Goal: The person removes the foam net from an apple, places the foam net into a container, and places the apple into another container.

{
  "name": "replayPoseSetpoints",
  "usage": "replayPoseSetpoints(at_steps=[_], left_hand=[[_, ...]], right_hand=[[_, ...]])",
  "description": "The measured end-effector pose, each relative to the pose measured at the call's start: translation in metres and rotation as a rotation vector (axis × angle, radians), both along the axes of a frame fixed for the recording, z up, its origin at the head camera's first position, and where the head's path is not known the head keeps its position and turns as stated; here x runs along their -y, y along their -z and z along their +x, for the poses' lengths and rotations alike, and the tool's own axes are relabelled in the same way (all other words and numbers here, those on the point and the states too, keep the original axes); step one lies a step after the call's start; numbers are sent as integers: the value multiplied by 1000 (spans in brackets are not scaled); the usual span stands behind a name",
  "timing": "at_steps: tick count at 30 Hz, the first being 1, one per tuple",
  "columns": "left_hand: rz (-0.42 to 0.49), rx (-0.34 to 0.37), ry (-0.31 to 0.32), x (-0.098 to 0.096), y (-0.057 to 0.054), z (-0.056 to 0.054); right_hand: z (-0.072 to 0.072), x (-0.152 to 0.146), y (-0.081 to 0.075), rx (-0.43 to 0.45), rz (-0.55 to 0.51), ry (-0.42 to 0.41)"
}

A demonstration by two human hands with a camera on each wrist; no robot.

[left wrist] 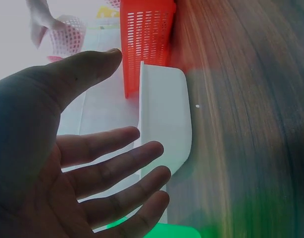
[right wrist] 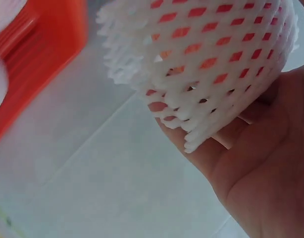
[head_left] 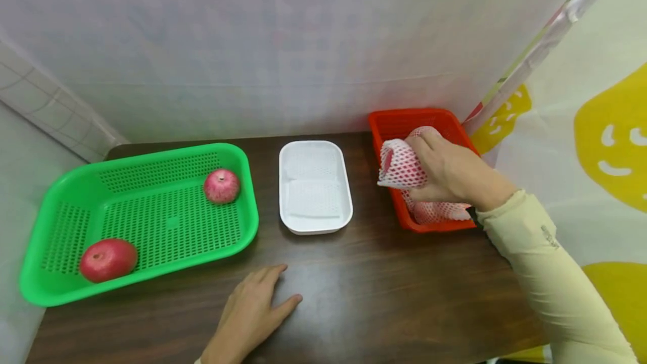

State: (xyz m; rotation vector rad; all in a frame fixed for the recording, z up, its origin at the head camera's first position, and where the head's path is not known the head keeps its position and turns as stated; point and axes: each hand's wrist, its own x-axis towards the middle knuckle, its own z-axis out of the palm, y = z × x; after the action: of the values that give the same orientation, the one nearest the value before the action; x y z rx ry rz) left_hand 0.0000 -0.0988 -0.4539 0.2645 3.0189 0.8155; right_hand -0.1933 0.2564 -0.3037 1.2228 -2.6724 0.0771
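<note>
Left hand [head_left: 247, 313] is lying low at bottom centre, fingers spread and loose, thumb sticking out, holding nothing; probably idling. Can't tell if it is touching the wood. Green basket [head_left: 151, 282] is filling the left of the frame, holding a red fruit [head_left: 108, 260] lower left and a pink fruit [head_left: 221, 186] upper right, both bare; sides likely stopping them from rolling off. White tray [head_left: 313, 201] is sitting at centre, between the baskets, within reach of both hands. Right hand [head_left: 450, 170] is gripping a netted fruit [head_left: 404, 164] right of centre, fingers curling over the top, thumb underneath, presumably because it is round and its foam sleeve is loose. It is hanging over the red basket [head_left: 399, 123], where more netted fruit [head_left: 427, 212] is lying. Dark wood-grain worktop [head_left: 354, 285] is carrying everything, shining at centre. Behind, a pale sheet [head_left: 227, 27] is hanging; a yellow-patterned sheet [head_left: 616, 122] is covering far right.
</note>
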Motion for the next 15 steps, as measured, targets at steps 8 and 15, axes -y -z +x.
replayPoseSetpoints(at_steps=[8,15], left_hand=[[6,-3,-15,1,1,1],[10,3,-10,1,3,2]], right_hand=[[60,48,45,97,-20,-113],[93,84,103,167,-22,-148]])
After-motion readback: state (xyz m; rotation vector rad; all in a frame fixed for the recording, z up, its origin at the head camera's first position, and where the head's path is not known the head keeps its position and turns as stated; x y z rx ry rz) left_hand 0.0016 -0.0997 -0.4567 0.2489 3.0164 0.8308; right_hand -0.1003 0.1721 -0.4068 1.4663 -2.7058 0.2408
